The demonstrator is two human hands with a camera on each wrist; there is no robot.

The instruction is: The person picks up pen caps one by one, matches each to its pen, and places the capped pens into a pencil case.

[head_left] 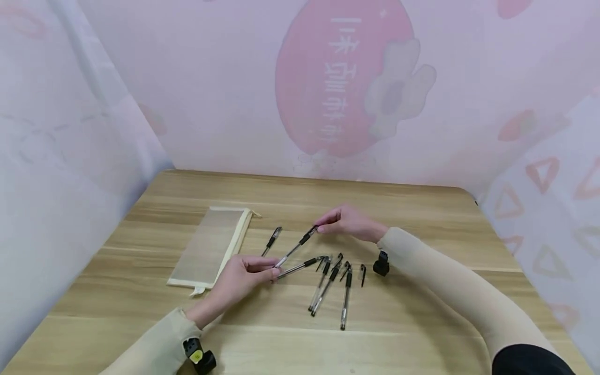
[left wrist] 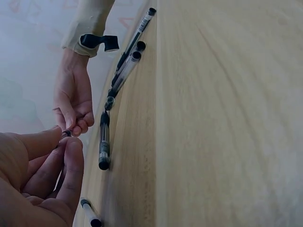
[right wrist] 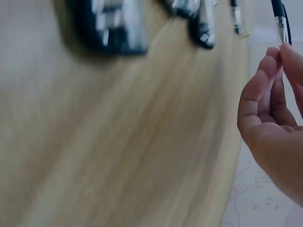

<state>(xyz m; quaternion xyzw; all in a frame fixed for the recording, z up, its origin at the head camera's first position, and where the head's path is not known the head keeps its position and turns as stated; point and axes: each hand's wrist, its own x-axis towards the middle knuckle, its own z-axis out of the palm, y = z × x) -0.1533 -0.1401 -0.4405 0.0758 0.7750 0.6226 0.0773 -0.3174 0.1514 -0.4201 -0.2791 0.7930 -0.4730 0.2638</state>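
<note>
A gel pen (head_left: 300, 246) with a black grip slants between both hands above the table. My left hand (head_left: 246, 276) pinches its rear end between thumb and fingers. At the raised upper end, my right hand (head_left: 349, 223) pinches the pen's tip, where a clear cap with a black clip (right wrist: 286, 23) shows in the right wrist view. Below lie several more pens: one pen (head_left: 300, 267) beside my left fingers, another pen (head_left: 272, 240) by the pouch, and a pen (head_left: 346, 302) nearer the front. A small pen cap (head_left: 363, 275) lies to their right.
A translucent zip pouch (head_left: 206, 250) with a cream border lies flat on the left of the wooden table (head_left: 398, 333). Patterned fabric walls (head_left: 225, 104) stand behind and at both sides. Each wrist wears a black camera (head_left: 382, 264).
</note>
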